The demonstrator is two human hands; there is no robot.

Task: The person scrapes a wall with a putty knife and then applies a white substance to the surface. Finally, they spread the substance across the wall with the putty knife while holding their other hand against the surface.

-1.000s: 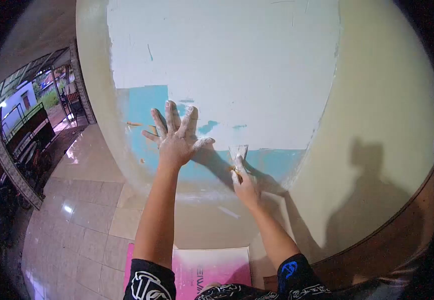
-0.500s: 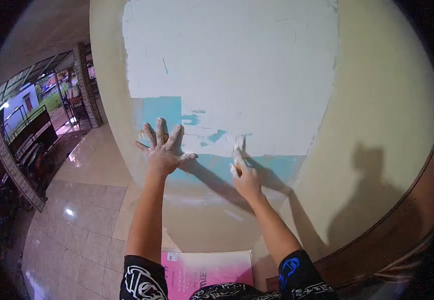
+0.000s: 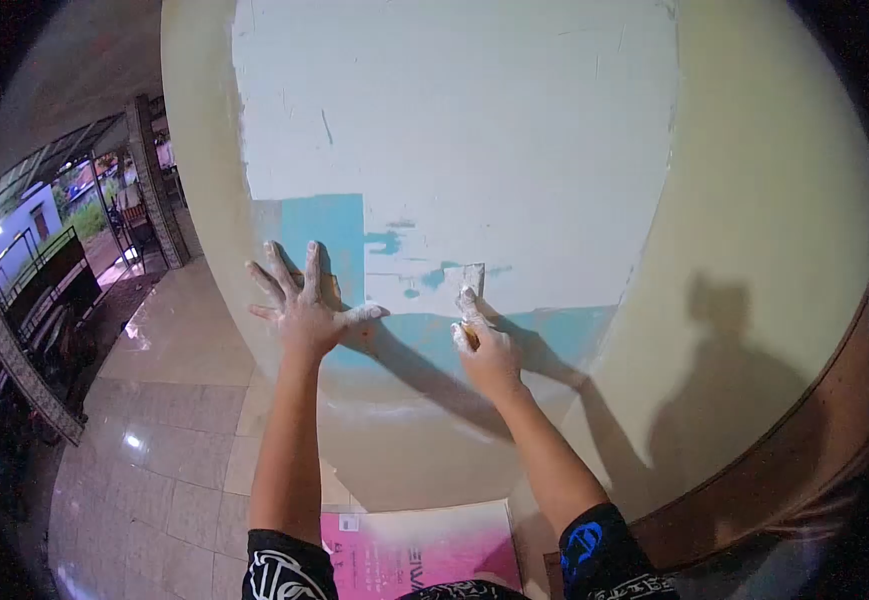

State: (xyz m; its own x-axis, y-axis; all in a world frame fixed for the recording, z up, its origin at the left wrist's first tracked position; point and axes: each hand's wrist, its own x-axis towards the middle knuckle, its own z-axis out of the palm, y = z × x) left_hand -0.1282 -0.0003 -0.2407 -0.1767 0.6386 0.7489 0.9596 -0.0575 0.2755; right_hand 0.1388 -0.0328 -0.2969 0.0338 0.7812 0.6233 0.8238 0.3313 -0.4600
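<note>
My left hand point(image 3: 304, 315), dusted with white, lies with fingers spread against the lower left of the wall, over the turquoise patch point(image 3: 324, 225). A small brownish edge point(image 3: 330, 290) shows beside its fingers; I cannot make out what it belongs to. In my right hand point(image 3: 489, 355) is a putty knife point(image 3: 465, 282), gripped by its yellowish handle, with the index finger stretched along the blade. The blade meets the white coating point(image 3: 474, 150) just above the turquoise strip point(image 3: 564, 322). Turquoise streaks point(image 3: 384, 241) show through the white between the hands.
A pink and white printed board or box point(image 3: 424, 550) lies at the wall's foot, below my arms. Glossy floor tiles point(image 3: 164, 440) stretch to the left, toward a pillar point(image 3: 154, 180) and a dark railing point(image 3: 39, 275). Brown material point(image 3: 754, 480) runs along the lower right.
The putty knife has turned and shifted slightly left, its blade now showing flatter and wider. My left hand has moved a little left and down in view, still spread; the view itself has shifted slightly.
</note>
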